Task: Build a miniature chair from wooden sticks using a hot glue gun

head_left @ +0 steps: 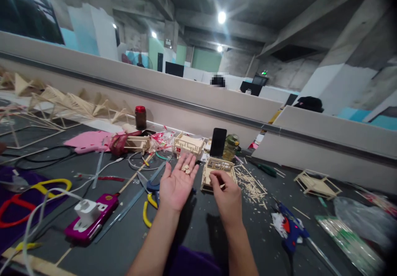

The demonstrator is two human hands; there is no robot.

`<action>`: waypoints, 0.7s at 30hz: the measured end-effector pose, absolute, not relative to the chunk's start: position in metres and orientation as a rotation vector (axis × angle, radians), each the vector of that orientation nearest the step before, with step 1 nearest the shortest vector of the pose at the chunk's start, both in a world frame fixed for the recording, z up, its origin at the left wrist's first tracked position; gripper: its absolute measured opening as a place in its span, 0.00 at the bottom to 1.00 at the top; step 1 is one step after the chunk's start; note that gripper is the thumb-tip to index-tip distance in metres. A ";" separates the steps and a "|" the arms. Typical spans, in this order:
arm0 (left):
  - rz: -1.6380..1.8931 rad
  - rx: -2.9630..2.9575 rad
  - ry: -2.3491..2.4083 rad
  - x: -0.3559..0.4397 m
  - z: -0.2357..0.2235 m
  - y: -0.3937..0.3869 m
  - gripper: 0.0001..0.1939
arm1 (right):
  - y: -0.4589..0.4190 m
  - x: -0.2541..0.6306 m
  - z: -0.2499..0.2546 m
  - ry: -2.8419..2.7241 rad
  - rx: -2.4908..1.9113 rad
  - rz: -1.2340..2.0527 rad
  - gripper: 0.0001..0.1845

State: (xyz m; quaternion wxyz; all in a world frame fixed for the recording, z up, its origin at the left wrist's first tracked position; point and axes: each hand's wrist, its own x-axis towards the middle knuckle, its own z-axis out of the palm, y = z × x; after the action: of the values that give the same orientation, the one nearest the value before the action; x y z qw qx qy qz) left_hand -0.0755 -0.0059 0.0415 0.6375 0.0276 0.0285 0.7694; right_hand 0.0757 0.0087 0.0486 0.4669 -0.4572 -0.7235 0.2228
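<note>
My left hand (176,187) lies palm up with its fingers stretched out. A little heap of small pale wooden pieces (186,169) rests on it, near the base of the fingers. My right hand (228,195) is closed in a pinch over the front of a small wooden stick model (218,164). What its fingertips hold is too small to make out, and the hand hides part of the model. Just beyond my left fingertips stands another wooden model (189,142) with railings.
Loose sticks (251,185) lie scattered right of the model. A blue glue gun (290,228) rests at the right, near another stick frame (318,184). On the left are a purple power strip (91,220) and red-and-yellow scissors (20,201). A black phone (218,141) stands upright behind.
</note>
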 end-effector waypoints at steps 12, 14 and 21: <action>1.510 0.075 0.150 -0.041 0.031 -0.006 0.34 | 0.014 0.074 0.025 -1.919 -1.008 0.610 0.12; 1.516 0.067 0.151 -0.041 0.031 -0.007 0.34 | 0.014 0.075 0.025 -1.889 -0.991 0.646 0.12; 1.519 0.110 0.164 -0.040 0.028 -0.009 0.34 | 0.010 0.075 0.027 -1.959 -0.989 0.530 0.16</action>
State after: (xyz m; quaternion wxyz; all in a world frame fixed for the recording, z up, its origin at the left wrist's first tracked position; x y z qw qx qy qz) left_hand -0.0403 -0.0088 0.0283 0.7209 0.0499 0.0740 0.6873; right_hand 0.0747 0.0100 0.0270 0.4278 -0.3959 -0.7844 0.2121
